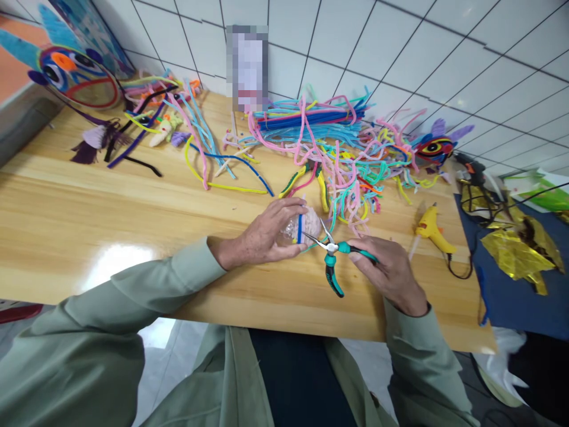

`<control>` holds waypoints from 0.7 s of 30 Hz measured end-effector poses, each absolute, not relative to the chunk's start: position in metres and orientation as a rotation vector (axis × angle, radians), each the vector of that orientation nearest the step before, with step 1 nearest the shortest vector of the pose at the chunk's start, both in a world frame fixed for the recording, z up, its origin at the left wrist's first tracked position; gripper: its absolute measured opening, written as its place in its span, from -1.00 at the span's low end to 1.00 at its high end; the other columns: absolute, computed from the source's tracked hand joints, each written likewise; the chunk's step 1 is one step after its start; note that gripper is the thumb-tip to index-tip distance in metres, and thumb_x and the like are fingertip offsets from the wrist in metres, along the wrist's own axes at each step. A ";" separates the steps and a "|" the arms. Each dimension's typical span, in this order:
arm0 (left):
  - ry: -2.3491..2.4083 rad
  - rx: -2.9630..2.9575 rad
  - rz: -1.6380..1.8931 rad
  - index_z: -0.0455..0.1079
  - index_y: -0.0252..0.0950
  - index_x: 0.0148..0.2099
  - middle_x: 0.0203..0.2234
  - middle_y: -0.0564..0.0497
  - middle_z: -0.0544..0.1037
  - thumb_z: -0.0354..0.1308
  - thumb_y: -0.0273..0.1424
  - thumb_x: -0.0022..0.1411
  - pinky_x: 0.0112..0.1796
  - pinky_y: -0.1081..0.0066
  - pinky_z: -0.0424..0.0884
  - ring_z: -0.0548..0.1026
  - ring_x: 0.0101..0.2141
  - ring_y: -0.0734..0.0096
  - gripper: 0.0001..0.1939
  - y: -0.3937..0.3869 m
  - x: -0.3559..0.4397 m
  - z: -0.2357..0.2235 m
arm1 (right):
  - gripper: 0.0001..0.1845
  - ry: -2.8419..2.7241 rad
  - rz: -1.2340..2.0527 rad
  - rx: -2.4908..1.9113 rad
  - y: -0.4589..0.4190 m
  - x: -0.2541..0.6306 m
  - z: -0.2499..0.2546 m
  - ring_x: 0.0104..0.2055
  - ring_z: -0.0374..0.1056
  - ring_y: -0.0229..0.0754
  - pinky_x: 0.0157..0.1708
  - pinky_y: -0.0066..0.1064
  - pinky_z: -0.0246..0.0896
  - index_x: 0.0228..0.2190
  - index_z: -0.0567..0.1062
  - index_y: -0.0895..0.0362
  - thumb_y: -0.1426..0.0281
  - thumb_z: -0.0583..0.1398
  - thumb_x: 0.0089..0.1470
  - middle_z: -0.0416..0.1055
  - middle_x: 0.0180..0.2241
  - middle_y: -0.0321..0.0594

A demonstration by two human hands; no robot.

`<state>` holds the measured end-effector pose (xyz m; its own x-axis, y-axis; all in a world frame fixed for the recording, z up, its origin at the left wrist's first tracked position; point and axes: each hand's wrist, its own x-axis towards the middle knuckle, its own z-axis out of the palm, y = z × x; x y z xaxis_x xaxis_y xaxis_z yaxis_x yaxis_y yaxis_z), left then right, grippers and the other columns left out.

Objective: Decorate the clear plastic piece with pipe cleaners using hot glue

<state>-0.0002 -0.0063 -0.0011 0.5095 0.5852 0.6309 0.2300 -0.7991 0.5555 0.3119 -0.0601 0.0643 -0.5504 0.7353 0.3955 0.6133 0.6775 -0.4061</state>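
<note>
Head view: I see my left hand's grip [271,234] holding a pink-and-clear piece [313,224] near centre, over the tabletop [146,213]; at its four o'clock, my right hand's grip [391,270] holds teal-handled pliers [331,248], jaws parted. A yellow glue gun [431,230] lies at three.

The small rounded piece [313,225] is held near the middle of the view. Its three o'clock side is covered with pale pink fuzzy material, its nine o'clock side is of clear plastic, and a blue band [300,228] runs between them. At its four o'clock are the teal-and-black pliers [330,248], with jaws apart, pointing toward ten and eleven o'clock; the handles also are spread.
</note>
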 end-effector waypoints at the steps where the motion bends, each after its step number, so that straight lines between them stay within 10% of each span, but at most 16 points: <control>1: 0.673 2.352 1.208 0.16 -0.15 0.46 0.30 -0.30 0.48 0.37 -0.23 0.38 0.30 -0.15 0.47 0.44 0.38 -0.09 -0.27 -0.006 0.000 -0.001 | -0.79 -2.355 0.292 -1.045 -0.060 0.312 0.064 -0.37 0.62 -0.11 -0.31 -0.31 0.48 -0.03 0.66 0.01 0.39 0.25 0.38 0.72 -0.30 -0.19; 21: 0.633 2.402 1.224 0.12 -0.17 0.47 0.28 -0.32 0.47 0.34 -0.25 0.38 0.27 -0.16 0.48 0.44 0.35 -0.11 -0.26 -0.007 0.001 -0.003 | -0.75 -2.312 0.264 -1.038 -0.058 0.310 0.065 -0.37 0.64 -0.10 -0.35 -0.30 0.47 0.04 0.65 -0.02 0.40 0.25 0.39 0.74 -0.27 -0.24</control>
<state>0.0005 -0.0069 -0.0032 0.5219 0.5439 0.6571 0.2223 -0.8304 0.5108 0.3104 -0.0580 0.0647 -0.5256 0.7340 0.4302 0.6179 0.6769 -0.4001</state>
